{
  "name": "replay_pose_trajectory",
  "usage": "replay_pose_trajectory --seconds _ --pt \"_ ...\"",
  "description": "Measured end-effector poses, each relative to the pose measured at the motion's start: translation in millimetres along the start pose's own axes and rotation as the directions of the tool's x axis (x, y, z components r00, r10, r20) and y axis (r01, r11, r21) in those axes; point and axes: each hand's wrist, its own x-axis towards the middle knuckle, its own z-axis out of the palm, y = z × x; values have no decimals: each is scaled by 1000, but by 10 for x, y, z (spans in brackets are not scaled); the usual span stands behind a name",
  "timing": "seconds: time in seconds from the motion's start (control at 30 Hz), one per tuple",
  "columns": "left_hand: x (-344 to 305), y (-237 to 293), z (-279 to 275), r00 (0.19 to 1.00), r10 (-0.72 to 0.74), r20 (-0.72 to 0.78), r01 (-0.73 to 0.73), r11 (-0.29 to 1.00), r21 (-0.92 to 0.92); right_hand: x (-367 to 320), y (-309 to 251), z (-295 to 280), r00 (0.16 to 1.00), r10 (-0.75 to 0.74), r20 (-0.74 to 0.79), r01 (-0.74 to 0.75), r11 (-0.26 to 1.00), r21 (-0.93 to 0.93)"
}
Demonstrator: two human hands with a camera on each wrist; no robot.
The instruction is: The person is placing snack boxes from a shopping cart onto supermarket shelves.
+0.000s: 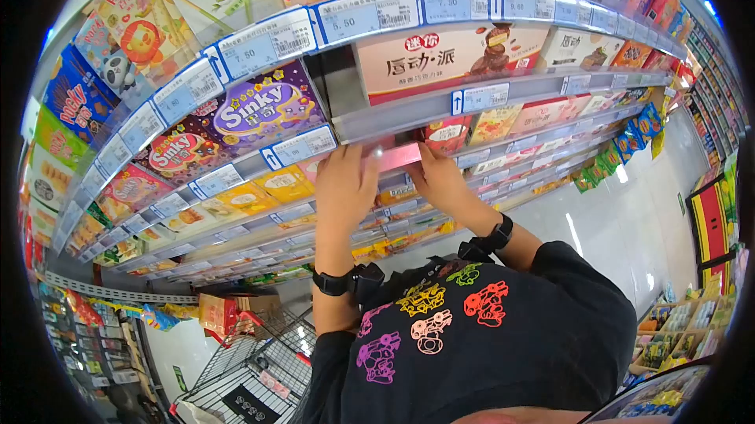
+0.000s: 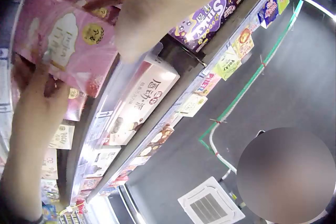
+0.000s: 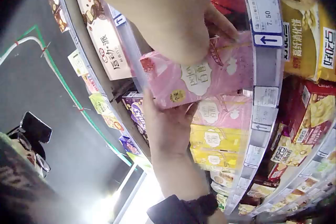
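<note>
A pink Pejoy snack box [image 1: 403,156] is held by both hands in front of the shelves, one hand at each end. My left hand [image 1: 346,186] grips its left end, and my right hand [image 1: 442,178] grips the right end. The box's printed front [image 2: 79,43] shows a white label and a round gold mark in the left wrist view. From the right wrist, the same pink box [image 3: 194,79] overlaps a row of similar pink boxes [image 3: 223,111] and yellow ones on the shelf. Part of each hand's fingers is hidden behind the box.
Purple Sinky boxes [image 1: 267,105] and a large chocolate-pie box [image 1: 448,60] stand on the shelf above. Price-tag rails [image 1: 366,15] run along the shelf edges. A shopping cart [image 1: 236,373] is at lower left, and the tiled floor [image 1: 598,219] lies to the right.
</note>
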Motion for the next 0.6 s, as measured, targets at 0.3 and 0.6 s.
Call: replay_pose_trajectory --seconds 0.3,0.6 --pt "-36 -79 186 997 3 -75 1 999 43 87 -13 126 993 86 76 -98 982 159" --pt "-112 -1 168 996 -31 -82 24 996 -89 133 73 263 983 155 98 -178 930 322"
